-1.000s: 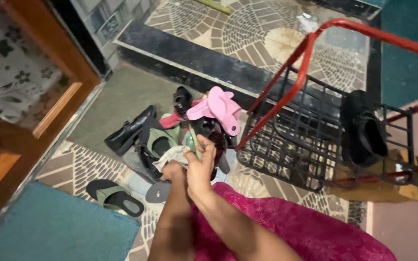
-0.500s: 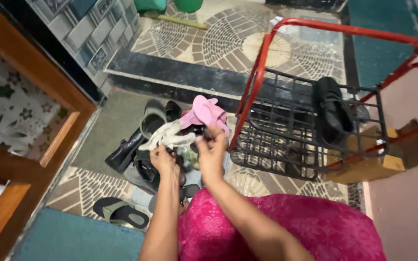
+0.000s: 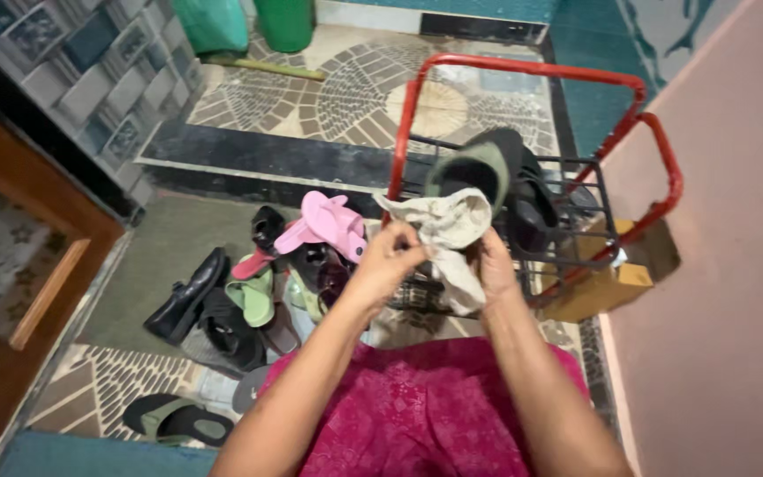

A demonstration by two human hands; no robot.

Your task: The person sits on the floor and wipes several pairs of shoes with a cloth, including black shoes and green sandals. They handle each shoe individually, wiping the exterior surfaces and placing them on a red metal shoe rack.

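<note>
We see both bare hands raised in front of a pink garment (image 3: 417, 415), closed together on one crumpled off-white cloth (image 3: 448, 234). The left hand (image 3: 390, 261) pinches the cloth's near-left edge between thumb and fingertips; the right hand (image 3: 492, 265) grips it from the right, its fingers partly hidden behind the fabric, and whether it also holds the slipper we cannot tell. The cloth bunches between the two hands, with a loose tail hanging below them. Just above the grip, touching the top of the cloth, a green and black slipper (image 3: 479, 168) rises at a tilt. Right behind it stands a black wire rack (image 3: 576, 208) with a red tube frame (image 3: 523, 69), a dark shoe (image 3: 536, 212) on it. Below and to the left of the hands lies a heap of footwear on the floor: a pink sandal (image 3: 333, 221) on top, a green sandal (image 3: 253, 296), a black shoe (image 3: 183, 296). Farther left and nearer us, a single green slipper (image 3: 174, 417) lies apart on the patterned tiles (image 3: 355, 88). In our judgement, the slipper could slide off into the heap, since it seems only propped on soft cloth. The hanging tail could also snag on the rack's wires, and the pinch at the left looks light enough to slip.
</note>
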